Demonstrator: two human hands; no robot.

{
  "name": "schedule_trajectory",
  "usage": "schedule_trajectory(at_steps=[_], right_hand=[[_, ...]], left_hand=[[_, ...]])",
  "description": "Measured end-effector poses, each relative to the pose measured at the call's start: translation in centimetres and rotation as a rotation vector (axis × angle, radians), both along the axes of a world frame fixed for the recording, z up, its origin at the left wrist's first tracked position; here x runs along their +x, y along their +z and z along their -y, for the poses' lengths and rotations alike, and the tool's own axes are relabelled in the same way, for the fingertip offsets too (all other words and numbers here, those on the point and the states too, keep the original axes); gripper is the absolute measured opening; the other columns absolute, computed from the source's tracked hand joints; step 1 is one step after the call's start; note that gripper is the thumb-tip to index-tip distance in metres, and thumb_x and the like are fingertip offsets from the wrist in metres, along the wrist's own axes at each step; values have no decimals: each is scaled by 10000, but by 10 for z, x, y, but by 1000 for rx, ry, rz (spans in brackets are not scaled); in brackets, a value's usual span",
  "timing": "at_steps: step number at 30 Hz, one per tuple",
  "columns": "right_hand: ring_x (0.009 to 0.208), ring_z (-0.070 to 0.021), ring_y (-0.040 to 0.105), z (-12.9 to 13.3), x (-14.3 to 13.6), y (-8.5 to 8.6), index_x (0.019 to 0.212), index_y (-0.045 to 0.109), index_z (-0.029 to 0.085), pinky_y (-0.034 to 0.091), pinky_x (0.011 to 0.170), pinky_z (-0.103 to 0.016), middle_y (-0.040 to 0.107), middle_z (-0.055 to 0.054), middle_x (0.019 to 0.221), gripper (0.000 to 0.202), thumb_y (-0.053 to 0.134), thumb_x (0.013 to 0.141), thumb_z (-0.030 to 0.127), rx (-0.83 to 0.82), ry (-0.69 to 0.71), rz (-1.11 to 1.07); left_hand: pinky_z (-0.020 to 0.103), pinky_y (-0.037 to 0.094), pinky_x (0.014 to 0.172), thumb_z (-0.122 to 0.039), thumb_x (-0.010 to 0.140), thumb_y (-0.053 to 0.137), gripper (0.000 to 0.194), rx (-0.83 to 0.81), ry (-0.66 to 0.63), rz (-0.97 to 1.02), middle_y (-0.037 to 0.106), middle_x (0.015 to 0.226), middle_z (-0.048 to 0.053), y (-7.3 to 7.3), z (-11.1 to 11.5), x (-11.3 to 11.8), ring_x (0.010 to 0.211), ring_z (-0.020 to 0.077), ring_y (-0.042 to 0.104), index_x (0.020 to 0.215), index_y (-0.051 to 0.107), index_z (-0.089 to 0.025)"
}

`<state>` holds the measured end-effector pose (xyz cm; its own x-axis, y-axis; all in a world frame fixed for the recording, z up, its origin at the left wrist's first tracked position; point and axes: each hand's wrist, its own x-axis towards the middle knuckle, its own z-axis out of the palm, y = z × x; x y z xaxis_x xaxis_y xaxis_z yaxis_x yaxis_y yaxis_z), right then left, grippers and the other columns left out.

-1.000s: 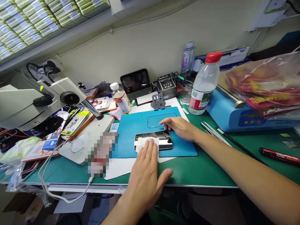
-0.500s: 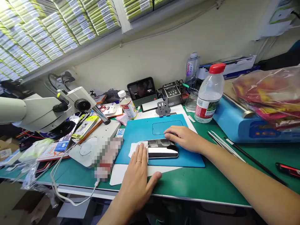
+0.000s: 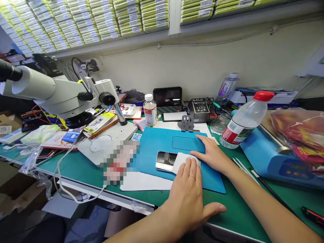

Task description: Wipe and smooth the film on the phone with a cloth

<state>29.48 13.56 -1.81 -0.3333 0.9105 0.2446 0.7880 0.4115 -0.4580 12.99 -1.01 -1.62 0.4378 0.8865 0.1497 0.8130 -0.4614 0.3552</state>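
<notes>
A smartphone (image 3: pixel 164 164) lies flat on a blue mat (image 3: pixel 154 138), its glossy face up and mirroring the surroundings. Over its right part spreads a white wipe (image 3: pixel 178 161). My left hand (image 3: pixel 187 192) lies flat on that wipe, fingers stretched out and pressing it to the glass, thumb spread wide to the right. At the phone's right end, my right hand (image 3: pixel 214 153) rests near the mat with thumb and fingers apart, holding nothing I can see. The wipe and my left fingers hide the phone's right end.
A microscope (image 3: pixel 63 91) on a white base stands left. Behind the mat are a small bottle (image 3: pixel 150 113), a grey phone stand (image 3: pixel 186 123) and a black device (image 3: pixel 198 109). At right, a red-capped bottle (image 3: pixel 243 125) stands by a blue machine (image 3: pixel 263 152); thin sticks (image 3: pixel 245 171) lie nearby.
My left hand has slid the wipe from the phone's left end to its right end, baring the left part. My right hand stays by the right end. The camera view has shifted.
</notes>
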Motion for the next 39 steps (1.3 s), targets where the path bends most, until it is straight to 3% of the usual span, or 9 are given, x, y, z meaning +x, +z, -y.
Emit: schedule_trajectory(at_steps=[3,6,11,18,22,27,30,33,39], right_hand=[[1395,-435,529,-3,5,0,1490,494,158,430,1141,-613,584,-222,1512,808,661,819,577,-64,9,43],[1338,-412,571,-7,9,3,1494,494,208,460,1115,-595,650,-181,1427,769,629,839,587,-80,22,37],[1242,-407,606,-8,9,5,1486,507,229,511,1041,-590,704,-153,1290,774,639,820,601,-93,9,43],[1306,-417,571,-3,8,10,1526,456,211,491,1061,-578,668,-166,1392,806,627,842,600,-91,4,109],[1302,-420,575,1,6,16,1504,482,217,495,1043,-575,684,-175,1353,748,631,860,567,-82,40,138],[1226,-411,623,9,3,18,1477,520,230,543,972,-527,649,-171,1285,735,669,836,559,-66,-46,152],[1191,-401,651,13,2,15,1508,481,259,563,933,-506,631,-155,1287,736,649,853,547,7,-55,135],[1254,-414,614,14,2,12,1547,424,239,538,985,-538,628,-174,1373,744,618,880,506,74,3,148],[1214,-413,634,18,-1,14,1536,441,219,552,950,-541,657,-185,1326,696,577,905,478,56,25,152]], left_hand=[[483,295,1280,-793,990,319,1007,5,2,-27,265,1673,233,1,-3,-30,1577,354,246,1598,341,10],[515,324,1263,-769,990,393,983,30,111,-104,286,1665,248,2,-10,-74,1564,381,279,1584,361,14],[523,398,1216,-588,1052,469,739,42,139,-169,447,1598,244,8,-19,-121,1514,368,406,1539,436,-33],[380,568,1003,-223,1054,486,281,127,131,-26,722,1291,91,8,-19,-142,1175,259,688,1282,650,-209],[368,584,856,-145,1023,422,340,110,165,-49,761,1092,84,15,-37,-156,996,268,723,1185,711,-226],[406,562,872,-230,1028,428,342,95,192,-116,758,1059,118,35,-64,-154,1020,320,722,1185,730,-195],[368,562,838,-278,1018,501,288,80,156,-136,755,1060,95,37,-62,-150,996,297,727,1174,736,-217],[336,554,780,-224,989,535,251,67,151,-155,741,975,74,35,-58,-149,911,271,733,1113,753,-222],[388,554,851,-158,982,477,311,117,232,-143,718,1091,124,43,-82,-145,986,300,716,1151,738,-177]])
